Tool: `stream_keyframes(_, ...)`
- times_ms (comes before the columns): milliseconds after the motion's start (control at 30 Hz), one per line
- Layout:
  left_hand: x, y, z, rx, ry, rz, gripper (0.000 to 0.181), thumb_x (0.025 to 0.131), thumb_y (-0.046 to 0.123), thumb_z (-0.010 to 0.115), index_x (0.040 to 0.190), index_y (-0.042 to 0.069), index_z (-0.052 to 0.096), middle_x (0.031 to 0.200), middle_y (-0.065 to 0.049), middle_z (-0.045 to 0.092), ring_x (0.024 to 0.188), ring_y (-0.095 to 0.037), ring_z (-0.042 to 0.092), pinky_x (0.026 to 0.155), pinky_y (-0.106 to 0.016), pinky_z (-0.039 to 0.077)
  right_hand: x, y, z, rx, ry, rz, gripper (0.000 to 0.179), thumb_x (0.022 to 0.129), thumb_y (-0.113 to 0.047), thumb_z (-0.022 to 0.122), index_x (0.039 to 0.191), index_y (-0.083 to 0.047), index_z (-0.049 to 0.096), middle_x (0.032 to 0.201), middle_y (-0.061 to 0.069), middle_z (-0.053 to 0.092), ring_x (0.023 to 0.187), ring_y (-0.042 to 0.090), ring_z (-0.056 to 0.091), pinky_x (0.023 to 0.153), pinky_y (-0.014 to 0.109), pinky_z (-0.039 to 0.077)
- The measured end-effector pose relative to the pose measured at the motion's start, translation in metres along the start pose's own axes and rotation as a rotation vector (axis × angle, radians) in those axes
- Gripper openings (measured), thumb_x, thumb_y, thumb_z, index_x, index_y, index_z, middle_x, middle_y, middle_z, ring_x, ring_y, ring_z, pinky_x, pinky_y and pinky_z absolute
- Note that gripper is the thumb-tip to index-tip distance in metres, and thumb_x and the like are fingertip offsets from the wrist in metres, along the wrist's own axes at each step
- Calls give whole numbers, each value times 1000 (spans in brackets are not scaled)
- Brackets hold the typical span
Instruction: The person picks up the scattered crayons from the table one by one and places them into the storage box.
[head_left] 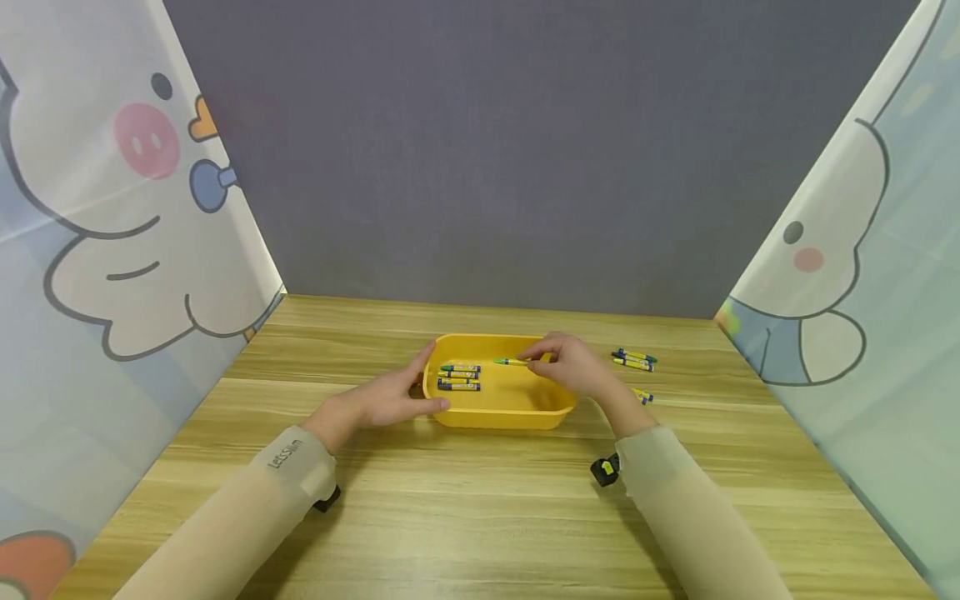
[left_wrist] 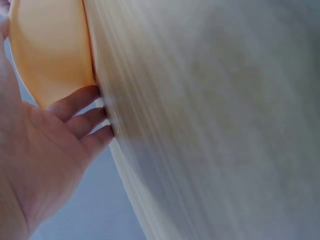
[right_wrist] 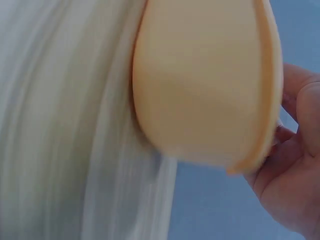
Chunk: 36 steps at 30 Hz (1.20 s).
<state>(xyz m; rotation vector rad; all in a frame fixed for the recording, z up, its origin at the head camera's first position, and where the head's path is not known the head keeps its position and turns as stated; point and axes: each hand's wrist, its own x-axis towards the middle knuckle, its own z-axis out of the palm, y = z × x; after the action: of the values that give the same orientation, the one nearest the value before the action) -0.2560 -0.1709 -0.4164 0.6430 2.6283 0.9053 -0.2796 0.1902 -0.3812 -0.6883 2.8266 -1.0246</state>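
Note:
A yellow plastic tray (head_left: 495, 419) sits on the table with several crayons (head_left: 459, 377) side by side at its left end, in blue-and-yellow wrappers. My left hand (head_left: 390, 398) holds the tray's left end, its thumb by the near rim and its fingers at the outer side. In the left wrist view, the fingertips (left_wrist: 102, 132) of that hand reach down to the table. Over the tray's right part, my right hand (head_left: 566, 362) pinches a green-tipped crayon (head_left: 510, 362). The tray wall (right_wrist: 205, 90) hides this crayon in the right wrist view.
To the right of the tray, a few crayons (head_left: 634, 363) lie together on the wooden table (head_left: 480, 508). Nearer, more crayons (head_left: 642, 396) are partly covered by my right wrist. A grey panel (head_left: 480, 158) stands behind the table, with printed cloths (head_left: 832, 350) at both sides.

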Motion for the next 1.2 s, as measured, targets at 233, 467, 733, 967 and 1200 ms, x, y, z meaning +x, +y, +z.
stream_keyframes(233,1,-1,0,52,15,-8,121,98,77,65,178,25,-9,168,-22,51,149,-44,55,128,-62,39,15,-25,29,21,-42,-25,24,106,-19,70,125,-16,84,114,4,75,74,16,49,70,31,45)
stream_keyframes(467,3,-3,2,74,16,-3,121,98,78,63,178,23,-9,168,-19,51,150,-44,54,128,-61,39,29,-42,56,63,-56,-34,23,104,-18,72,122,-20,86,116,0,80,71,13,51,68,28,47)
stream_keyframes(733,3,-3,1,50,1,-5,119,98,76,65,178,28,-10,167,-15,54,149,-38,57,127,-60,41,40,-43,80,102,-50,-21,21,103,-13,72,118,-17,87,116,1,81,95,14,62,90,34,54)
stream_keyframes(967,2,-4,0,39,12,5,120,98,75,66,178,27,-10,167,-15,54,149,-39,57,127,-60,41,42,-43,84,113,-115,6,21,102,-9,72,116,-16,87,117,1,83,86,13,64,83,32,55)
stream_keyframes(1200,2,-2,0,25,10,10,119,98,73,67,178,27,-9,166,-15,55,148,-39,57,127,-61,40,41,-45,84,58,-177,39,21,102,-6,73,113,-16,87,110,1,83,78,12,61,75,28,54)
